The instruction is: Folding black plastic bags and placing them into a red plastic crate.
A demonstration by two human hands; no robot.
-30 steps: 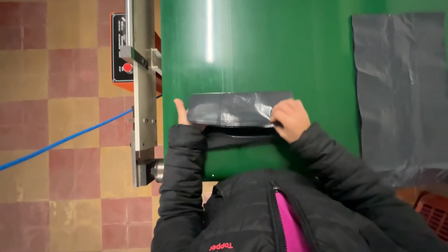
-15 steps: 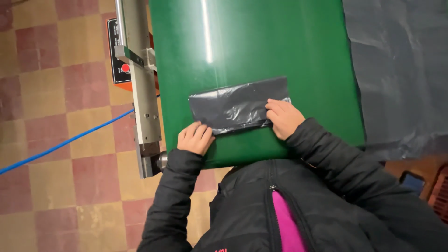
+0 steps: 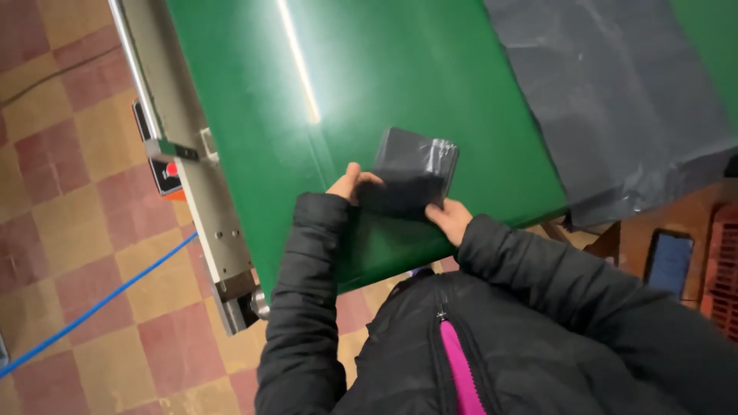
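Observation:
A dark grey plastic bag (image 3: 411, 173), folded into a small square packet, lies on the green conveyor belt (image 3: 369, 84) near its front end. My left hand (image 3: 350, 184) grips the packet's left edge, thumb up. My right hand (image 3: 450, 217) holds its lower right corner. Both arms are in black puffer jacket sleeves, which hide the wrists.
A large unfolded grey plastic sheet (image 3: 615, 100) covers the belt's right side and hangs over the edge. The conveyor's metal side rail (image 3: 192, 177) with a control box (image 3: 161, 173) runs along the left. A blue cable (image 3: 92, 307) crosses the checkered floor. A phone (image 3: 669, 261) lies at right.
The bag went from a wide flat strip to a compact square packet, folded in from the sides. Both hands moved closer together. The camera view tilted.

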